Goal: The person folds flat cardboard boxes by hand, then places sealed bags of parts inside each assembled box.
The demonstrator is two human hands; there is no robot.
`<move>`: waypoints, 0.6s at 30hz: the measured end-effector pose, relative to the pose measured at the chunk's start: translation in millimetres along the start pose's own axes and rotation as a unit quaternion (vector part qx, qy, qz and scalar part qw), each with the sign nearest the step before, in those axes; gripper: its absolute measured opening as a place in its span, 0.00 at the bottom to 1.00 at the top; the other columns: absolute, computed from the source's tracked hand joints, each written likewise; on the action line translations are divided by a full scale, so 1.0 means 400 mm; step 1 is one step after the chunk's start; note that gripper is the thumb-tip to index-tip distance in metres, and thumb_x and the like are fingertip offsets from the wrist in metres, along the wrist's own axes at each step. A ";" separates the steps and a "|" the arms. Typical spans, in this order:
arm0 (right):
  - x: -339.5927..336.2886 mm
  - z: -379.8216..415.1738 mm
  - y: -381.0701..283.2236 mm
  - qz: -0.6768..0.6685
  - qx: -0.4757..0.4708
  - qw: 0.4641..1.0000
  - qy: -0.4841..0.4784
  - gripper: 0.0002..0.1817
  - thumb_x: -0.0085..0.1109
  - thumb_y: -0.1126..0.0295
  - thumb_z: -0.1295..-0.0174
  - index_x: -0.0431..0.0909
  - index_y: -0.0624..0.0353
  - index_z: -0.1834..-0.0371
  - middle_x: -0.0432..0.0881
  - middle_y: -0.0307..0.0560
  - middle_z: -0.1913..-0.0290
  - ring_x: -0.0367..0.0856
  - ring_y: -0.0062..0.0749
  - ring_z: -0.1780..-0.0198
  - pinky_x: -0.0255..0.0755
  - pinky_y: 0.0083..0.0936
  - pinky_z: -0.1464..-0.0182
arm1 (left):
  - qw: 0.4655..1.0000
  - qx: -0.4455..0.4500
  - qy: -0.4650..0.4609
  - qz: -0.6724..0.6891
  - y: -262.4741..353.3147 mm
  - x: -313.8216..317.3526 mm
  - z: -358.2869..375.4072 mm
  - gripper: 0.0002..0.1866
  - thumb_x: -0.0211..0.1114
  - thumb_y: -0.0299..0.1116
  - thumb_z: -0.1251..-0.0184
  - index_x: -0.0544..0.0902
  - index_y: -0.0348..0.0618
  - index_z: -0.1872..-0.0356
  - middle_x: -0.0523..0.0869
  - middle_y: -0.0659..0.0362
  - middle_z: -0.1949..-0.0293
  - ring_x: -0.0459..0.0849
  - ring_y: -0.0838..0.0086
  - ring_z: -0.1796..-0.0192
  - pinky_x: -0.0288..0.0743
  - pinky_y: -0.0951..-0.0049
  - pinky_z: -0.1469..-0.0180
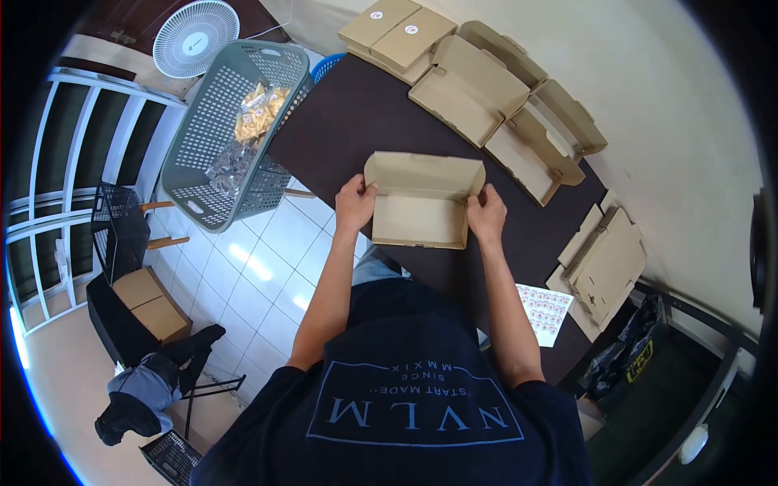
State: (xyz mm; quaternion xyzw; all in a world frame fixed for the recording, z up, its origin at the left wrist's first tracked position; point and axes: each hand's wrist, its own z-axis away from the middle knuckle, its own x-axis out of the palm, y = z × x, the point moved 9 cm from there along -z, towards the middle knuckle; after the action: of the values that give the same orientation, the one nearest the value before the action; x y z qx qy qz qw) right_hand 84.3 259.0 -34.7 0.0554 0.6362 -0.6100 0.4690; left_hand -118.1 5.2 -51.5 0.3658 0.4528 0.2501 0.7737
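An open brown cardboard box point(421, 220) with its lid raised sits in front of me at the near edge of the dark table point(324, 121). My left hand point(355, 204) grips its left side, thumb near the fold between lid and base. On the opposite side my right hand point(486, 214) holds the right edge at about the same height. The inside of the box shows bare cardboard. Both hands are closed on the box walls, and some fingertips are hidden behind the cardboard.
Several open boxes point(470, 89) line the table's wall side, near closed boxes point(415, 39) with round stickers. Flat cardboard pieces point(604, 255) and a sticker sheet point(545, 312) lie right. A grey basket point(190, 154) holds packaged goods point(259, 113) at left. Another person point(150, 393) is lower left.
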 end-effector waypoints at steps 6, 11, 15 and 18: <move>-0.029 0.059 0.041 -0.014 0.014 1.000 0.023 0.08 0.59 0.73 0.44 0.71 0.66 0.69 0.80 0.57 0.68 0.81 0.52 0.63 0.74 0.43 0.58 | 1.000 0.019 -0.023 0.006 0.020 0.050 0.060 0.09 0.65 0.29 0.37 0.83 0.34 0.61 0.86 0.48 0.67 0.88 0.61 0.63 0.78 0.66 0.60; -0.105 0.022 0.133 -0.062 0.088 0.990 0.092 0.09 0.60 0.71 0.44 0.72 0.66 0.68 0.80 0.55 0.72 0.81 0.42 0.69 0.74 0.35 0.61 | 0.989 0.141 -0.028 0.028 0.198 0.149 0.026 0.13 0.65 0.30 0.36 0.84 0.34 0.53 0.86 0.45 0.60 0.88 0.57 0.57 0.80 0.63 0.53; -0.189 -0.039 0.254 -0.110 0.151 0.967 0.174 0.09 0.59 0.71 0.45 0.74 0.67 0.68 0.80 0.48 0.74 0.78 0.33 0.71 0.74 0.32 0.62 | 0.979 0.191 -0.065 0.004 0.321 0.284 -0.019 0.11 0.64 0.29 0.33 0.84 0.33 0.54 0.85 0.46 0.59 0.88 0.59 0.55 0.81 0.63 0.50; -0.224 -0.057 0.309 -0.166 0.181 0.951 0.185 0.08 0.60 0.71 0.46 0.74 0.65 0.69 0.80 0.46 0.74 0.77 0.30 0.72 0.74 0.30 0.64 | 0.974 0.201 -0.105 -0.018 0.360 0.382 -0.058 0.10 0.63 0.29 0.35 0.83 0.33 0.57 0.84 0.44 0.59 0.84 0.52 0.57 0.77 0.57 0.51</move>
State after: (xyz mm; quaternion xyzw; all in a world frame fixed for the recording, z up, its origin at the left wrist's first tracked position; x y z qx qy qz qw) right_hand 201.2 353.7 -68.8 0.1447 0.5906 -0.7636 0.2171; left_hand -75.5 210.2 -23.9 0.5301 0.4164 0.1000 0.7319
